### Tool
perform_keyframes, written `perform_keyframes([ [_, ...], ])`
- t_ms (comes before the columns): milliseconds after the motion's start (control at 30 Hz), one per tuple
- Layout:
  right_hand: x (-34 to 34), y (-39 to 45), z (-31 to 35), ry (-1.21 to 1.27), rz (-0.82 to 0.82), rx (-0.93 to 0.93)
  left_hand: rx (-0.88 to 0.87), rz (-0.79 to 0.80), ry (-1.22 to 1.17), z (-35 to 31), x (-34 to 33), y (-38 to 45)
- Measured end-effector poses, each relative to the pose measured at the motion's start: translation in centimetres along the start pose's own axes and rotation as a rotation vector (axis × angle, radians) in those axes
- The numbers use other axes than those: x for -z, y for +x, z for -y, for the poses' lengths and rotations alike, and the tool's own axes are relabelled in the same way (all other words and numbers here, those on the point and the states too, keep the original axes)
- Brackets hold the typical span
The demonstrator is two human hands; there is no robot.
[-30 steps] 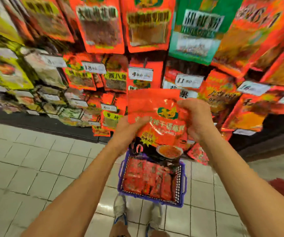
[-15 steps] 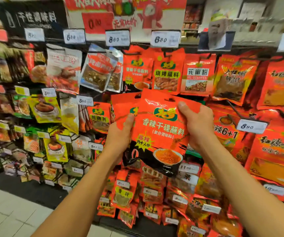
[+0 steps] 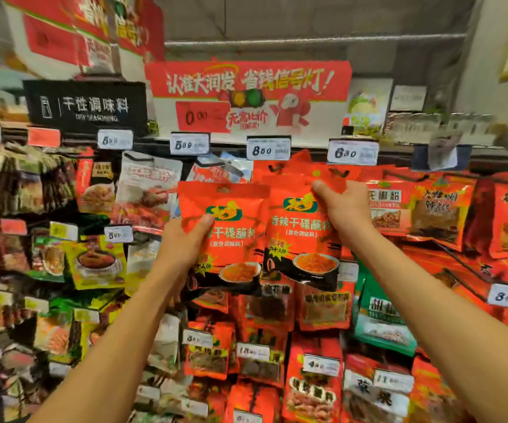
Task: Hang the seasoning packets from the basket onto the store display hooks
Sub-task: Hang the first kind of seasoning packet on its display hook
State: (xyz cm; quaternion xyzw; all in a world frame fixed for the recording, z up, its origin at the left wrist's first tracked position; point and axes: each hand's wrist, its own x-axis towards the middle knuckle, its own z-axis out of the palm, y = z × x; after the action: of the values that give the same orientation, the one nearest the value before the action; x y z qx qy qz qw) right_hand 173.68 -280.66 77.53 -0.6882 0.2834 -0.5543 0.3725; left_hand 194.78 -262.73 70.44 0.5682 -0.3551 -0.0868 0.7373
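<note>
We hold two red seasoning packets raised against the top row of the display. The left packet (image 3: 228, 227) sits in the left hand (image 3: 182, 242), thumb pressed on its front near the logo, fingers behind. The right packet (image 3: 300, 233) is pinched near its top edge by the right hand (image 3: 343, 209), just below the 8.00 price tag (image 3: 268, 149). The hang hole (image 3: 223, 188) of the left packet shows at its top edge; the right packet's hole is hidden among the red packets already hanging behind it. We cannot make out the hook tip itself. The basket is out of view.

Judgement: the right packet goes on first. We should keep the top edge flat and level, find the hook tip behind the price tag, thread the hole, then slide the packet far back before letting go. The left hand keeps its packet clear of the hook.
</note>
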Motion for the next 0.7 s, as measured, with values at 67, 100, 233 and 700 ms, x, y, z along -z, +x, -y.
perform_keyframes([
  [67, -2.6, 0.9, 0.5, -0.019, -0.023, 0.007, 0.013, 0.016, -0.002, 0.4, 0.4, 1.4],
  [100, -3.8, 1.3, 0.8, -0.035, -0.042, 0.013, 0.02, 0.025, -0.001, 0.6, 0.6, 2.0],
  [233, -7.0, 3.1, 0.9, -0.061, -0.124, 0.027, 0.038, 0.086, -0.02, 1.2, 0.8, 3.8],
  [700, -10.5, 7.7, -1.3, -0.236, -0.18, -0.069, 0.052, 0.257, -0.153, 1.7, 0.5, 6.6],
])
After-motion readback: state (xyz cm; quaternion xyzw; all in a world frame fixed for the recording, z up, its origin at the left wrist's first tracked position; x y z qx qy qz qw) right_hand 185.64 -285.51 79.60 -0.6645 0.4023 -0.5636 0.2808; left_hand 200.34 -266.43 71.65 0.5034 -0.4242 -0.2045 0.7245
